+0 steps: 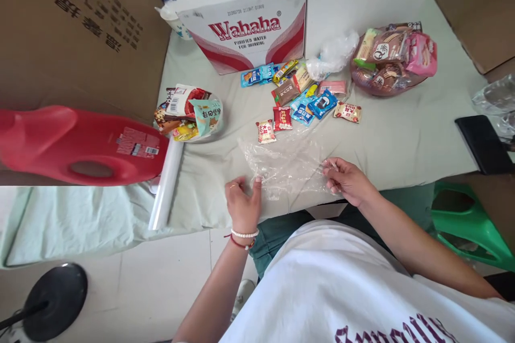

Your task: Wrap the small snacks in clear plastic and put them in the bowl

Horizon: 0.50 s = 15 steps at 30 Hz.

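Note:
A clear plastic bag [287, 163] lies flat on the pale green cloth [402, 139] in front of me. My left hand [242, 204] pinches its near left edge, fingers closed on the film. My right hand [346, 180] pinches its right edge in the same way. Just beyond the bag lie several small snack packets [300, 97], loose on the cloth. A roll of clear bags [166, 185] lies to the left of my left hand.
A red jug [80, 144] lies on its side at the left. A filled snack bag [189, 112] and another full bag [392, 61] sit on the cloth. A Wahaha box [245, 16] stands behind. A green stool [470, 225] is at the right, a phone [483, 142] beside it.

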Each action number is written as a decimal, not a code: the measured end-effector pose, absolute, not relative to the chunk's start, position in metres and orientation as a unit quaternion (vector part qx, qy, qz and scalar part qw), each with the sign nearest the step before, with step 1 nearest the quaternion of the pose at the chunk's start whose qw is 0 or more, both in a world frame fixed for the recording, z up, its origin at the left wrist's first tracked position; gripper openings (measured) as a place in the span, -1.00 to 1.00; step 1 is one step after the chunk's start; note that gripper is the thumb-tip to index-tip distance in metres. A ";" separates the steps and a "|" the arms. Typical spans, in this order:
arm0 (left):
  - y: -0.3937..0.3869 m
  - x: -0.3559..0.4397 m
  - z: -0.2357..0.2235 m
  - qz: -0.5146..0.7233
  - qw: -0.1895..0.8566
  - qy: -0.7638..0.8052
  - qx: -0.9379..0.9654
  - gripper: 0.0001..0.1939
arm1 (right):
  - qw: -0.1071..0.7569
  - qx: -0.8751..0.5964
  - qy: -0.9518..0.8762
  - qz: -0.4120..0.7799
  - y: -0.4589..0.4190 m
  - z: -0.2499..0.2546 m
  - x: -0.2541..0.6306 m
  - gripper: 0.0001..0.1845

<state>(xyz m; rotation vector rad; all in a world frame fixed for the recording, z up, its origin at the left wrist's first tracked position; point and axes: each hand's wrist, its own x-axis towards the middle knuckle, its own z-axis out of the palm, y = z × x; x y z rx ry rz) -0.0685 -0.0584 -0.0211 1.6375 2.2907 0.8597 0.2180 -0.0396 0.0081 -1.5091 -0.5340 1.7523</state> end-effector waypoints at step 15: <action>-0.048 -0.054 0.009 0.428 0.511 0.694 0.270 -0.58 | 0.358 -0.666 -0.433 0.491 -0.039 -0.003 0.214 -0.67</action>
